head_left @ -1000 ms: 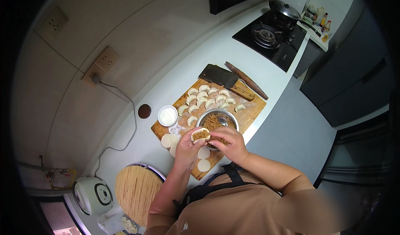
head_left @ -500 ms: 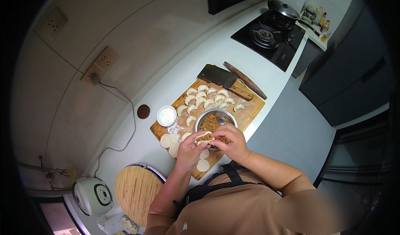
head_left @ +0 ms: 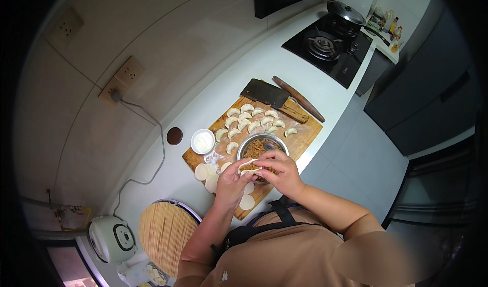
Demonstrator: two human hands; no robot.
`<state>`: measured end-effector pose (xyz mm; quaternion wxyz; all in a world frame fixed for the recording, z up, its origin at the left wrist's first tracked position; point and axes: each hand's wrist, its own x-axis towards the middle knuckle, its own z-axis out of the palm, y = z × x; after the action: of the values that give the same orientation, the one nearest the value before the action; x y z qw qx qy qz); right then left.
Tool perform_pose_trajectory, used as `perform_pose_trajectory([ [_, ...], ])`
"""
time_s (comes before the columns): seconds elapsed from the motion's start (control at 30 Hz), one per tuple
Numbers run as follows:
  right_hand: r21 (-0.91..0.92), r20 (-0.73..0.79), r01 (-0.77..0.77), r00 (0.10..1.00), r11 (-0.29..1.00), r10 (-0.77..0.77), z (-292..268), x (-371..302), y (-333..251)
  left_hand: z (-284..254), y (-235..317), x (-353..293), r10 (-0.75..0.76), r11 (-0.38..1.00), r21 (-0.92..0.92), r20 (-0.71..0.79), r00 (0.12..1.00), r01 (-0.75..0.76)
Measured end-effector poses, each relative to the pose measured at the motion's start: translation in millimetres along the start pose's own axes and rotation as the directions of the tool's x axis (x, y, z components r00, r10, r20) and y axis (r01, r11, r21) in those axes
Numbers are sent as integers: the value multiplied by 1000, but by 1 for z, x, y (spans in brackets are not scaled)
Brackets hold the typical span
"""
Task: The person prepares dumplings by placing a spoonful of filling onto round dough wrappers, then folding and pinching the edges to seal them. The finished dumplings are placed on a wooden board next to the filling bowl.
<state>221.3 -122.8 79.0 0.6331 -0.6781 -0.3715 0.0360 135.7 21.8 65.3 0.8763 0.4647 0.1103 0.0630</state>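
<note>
Between my two hands is a dumpling wrapper (head_left: 248, 166) with brown filling in it, partly folded. My left hand (head_left: 233, 180) cradles it from the left, while the fingers of my right hand (head_left: 282, 172) pinch its right edge. Just behind and below it stands a steel bowl (head_left: 243, 147) of brown minced filling (head_left: 255, 148), a spoon resting inside. Several folded dumplings (head_left: 244, 116) lie in rows on the floured wooden board (head_left: 305, 134). Round flat wrappers (head_left: 202, 172) lie left of my left hand, others (head_left: 247, 202) near the board's front edge.
A cleaver (head_left: 265, 93) and a wooden rolling pin (head_left: 299, 99) lie at the board's far end. A white bowl of flour (head_left: 203, 142) is on its left edge. Beyond are a gas stove (head_left: 330, 48) and lidded pan (head_left: 346, 12); a rice cooker (head_left: 112, 239) and round slatted mat (head_left: 168, 236) sit lower left.
My right fingers have shifted slightly along the wrapper's edge, with the wrapper still held over the bowl's near side. The other things have stayed in place.
</note>
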Motion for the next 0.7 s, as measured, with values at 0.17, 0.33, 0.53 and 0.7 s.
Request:
perform_pose_trajectory([
  [0.17, -16, 38, 38, 999, 999, -38, 1, 0, 2, -1, 1, 0, -7, 999, 48, -11, 1000, 7],
  [0.33, -23, 47, 22, 999, 1000, -21, 1, 3, 0, -4, 0, -1, 3, 999, 52, -21, 1000, -1],
  [0.53, 330, 38, -285, 957, 900, 289, 8, 1, 3, -4, 0, -1, 29, 997, 74, -12, 1000, -28],
  [0.7, 329, 37, -303, 951, 894, 308, 7, 6, -5, -6, -2, -1, 64, 994, 91, 8, 998, -65],
])
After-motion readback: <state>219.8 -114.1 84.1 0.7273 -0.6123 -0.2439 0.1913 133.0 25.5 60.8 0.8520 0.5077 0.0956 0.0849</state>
